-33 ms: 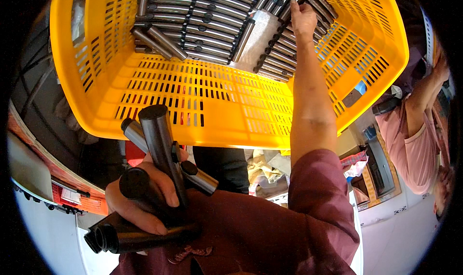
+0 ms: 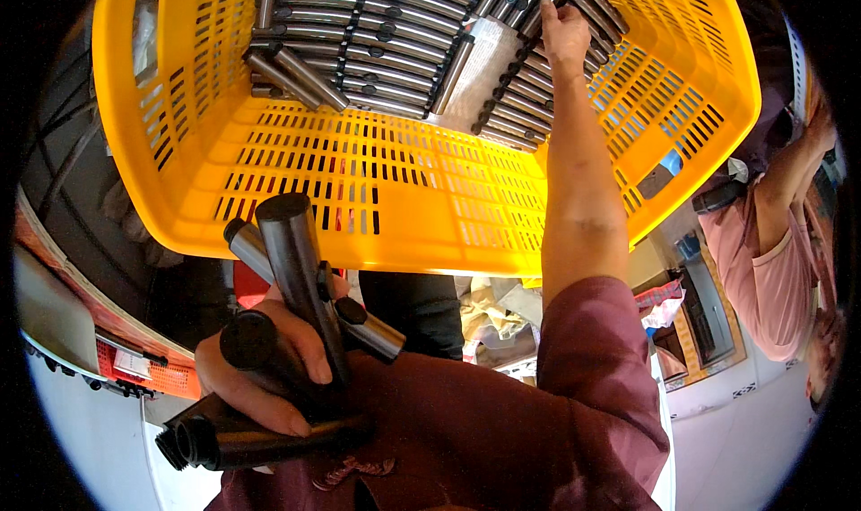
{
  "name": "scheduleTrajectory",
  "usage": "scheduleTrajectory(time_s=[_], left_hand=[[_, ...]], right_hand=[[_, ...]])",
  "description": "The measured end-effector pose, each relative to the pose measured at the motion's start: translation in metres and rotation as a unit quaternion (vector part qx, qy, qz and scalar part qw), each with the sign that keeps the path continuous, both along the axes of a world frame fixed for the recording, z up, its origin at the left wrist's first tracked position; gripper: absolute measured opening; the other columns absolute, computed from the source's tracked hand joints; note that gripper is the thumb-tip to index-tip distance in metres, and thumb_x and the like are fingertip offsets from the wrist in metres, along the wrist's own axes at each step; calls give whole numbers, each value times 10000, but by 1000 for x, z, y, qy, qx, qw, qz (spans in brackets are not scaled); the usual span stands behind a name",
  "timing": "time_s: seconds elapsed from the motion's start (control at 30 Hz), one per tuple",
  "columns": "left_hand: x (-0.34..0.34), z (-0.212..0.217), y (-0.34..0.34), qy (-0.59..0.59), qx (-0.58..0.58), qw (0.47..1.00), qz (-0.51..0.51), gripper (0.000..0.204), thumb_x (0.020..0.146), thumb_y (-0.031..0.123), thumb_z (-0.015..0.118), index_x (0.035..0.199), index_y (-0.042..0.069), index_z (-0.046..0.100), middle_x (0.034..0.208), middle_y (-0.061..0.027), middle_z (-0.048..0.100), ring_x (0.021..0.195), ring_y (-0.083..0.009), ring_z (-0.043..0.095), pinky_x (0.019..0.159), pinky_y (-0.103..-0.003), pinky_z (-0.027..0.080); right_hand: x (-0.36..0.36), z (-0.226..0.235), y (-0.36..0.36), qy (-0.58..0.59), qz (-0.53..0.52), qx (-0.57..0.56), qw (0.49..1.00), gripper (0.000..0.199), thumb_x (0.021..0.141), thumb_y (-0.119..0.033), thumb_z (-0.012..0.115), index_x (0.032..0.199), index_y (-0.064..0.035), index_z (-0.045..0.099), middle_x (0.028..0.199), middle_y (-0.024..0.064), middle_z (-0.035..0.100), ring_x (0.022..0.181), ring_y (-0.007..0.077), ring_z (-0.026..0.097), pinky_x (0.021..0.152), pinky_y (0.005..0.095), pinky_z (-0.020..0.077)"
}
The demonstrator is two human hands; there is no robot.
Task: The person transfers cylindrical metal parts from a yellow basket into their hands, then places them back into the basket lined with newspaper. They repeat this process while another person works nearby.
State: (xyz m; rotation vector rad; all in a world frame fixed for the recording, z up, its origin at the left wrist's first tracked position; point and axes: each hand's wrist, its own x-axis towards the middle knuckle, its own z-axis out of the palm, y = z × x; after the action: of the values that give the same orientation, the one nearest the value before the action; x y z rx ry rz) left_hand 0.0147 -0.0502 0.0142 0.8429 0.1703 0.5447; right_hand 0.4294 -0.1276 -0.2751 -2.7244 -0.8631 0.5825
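My left hand (image 2: 269,359) is closed around a bunch of several capped tubes, held low against my clothing. Dark tubes (image 2: 300,269) point in different directions out of its grip, and one shinier silver tube (image 2: 377,333) sticks out to the right. At the lower left, one tube shows a threaded end (image 2: 172,448). My right hand (image 2: 565,38) reaches into the far right of a yellow slotted basket (image 2: 413,220). Its fingers are curled at a metal tube (image 2: 547,13) among others there; the fingertips are partly hidden.
Rows of metal tubes with black caps (image 2: 386,36) lie in the basket, with two tilted tubes (image 2: 300,81) at their left. A pale sheet (image 2: 480,67) shows between rows. A person in a pink top (image 2: 762,269) is at the right. An orange-red crate (image 2: 170,375) stands left.
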Motion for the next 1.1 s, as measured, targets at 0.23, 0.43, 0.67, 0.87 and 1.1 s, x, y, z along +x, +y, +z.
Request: scheduleTrajectory(time_s=[0.23, 0.43, 0.67, 0.87, 1.1], left_hand=[[-42, 6, 49, 20, -42, 937, -347, 197, 852, 353, 638, 1010, 243, 676, 1158, -106, 555, 1124, -331, 525, 1027, -595, 309], [-14, 16, 46, -19, 34, 971, -236, 162, 926, 230, 530, 1001, 246, 672, 1145, -103, 559, 1175, -302, 504, 1051, -553, 322], [-19, 17, 38, -2, -42, 980, -194, 208, 808, 397, 650, 920, 224, 680, 1068, -132, 568, 1080, -366, 524, 979, -591, 340], [-21, 29, 9, 48, -37, 998, 1, 329, 697, 499, 738, 888, 237, 683, 1026, -158, 559, 1001, -430, 519, 942, -606, 342], [-32, 35, -4, 37, -51, 998, 30, 337, 689, 511, 749, 902, 256, 694, 1022, -174, 559, 1043, -469, 482, 947, -611, 339]], right_hand=[[-20, 33, -1, -24, 49, -32, 998, 523, 837, -540, 564, 817, -24, 648, 713, 211, 645, 715, 400, 633, 689, 441, 494], [-130, 51, -44, 165, 125, -186, 961, 502, 829, -476, 591, 985, 0, 610, 845, 250, 658, 837, 398, 647, 775, 427, 499], [-163, 44, -59, 202, 44, -262, 943, 455, 844, -401, 585, 1022, 18, 589, 962, 272, 645, 939, 418, 622, 836, 457, 480], [-170, 54, -56, 194, 36, -255, 947, 417, 862, -386, 582, 1001, 6, 590, 956, 265, 646, 939, 413, 619, 820, 462, 478], [-173, 62, -54, 227, 16, -217, 949, 379, 898, -283, 574, 1050, 64, 593, 977, 246, 649, 952, 357, 634, 827, 389, 487]])
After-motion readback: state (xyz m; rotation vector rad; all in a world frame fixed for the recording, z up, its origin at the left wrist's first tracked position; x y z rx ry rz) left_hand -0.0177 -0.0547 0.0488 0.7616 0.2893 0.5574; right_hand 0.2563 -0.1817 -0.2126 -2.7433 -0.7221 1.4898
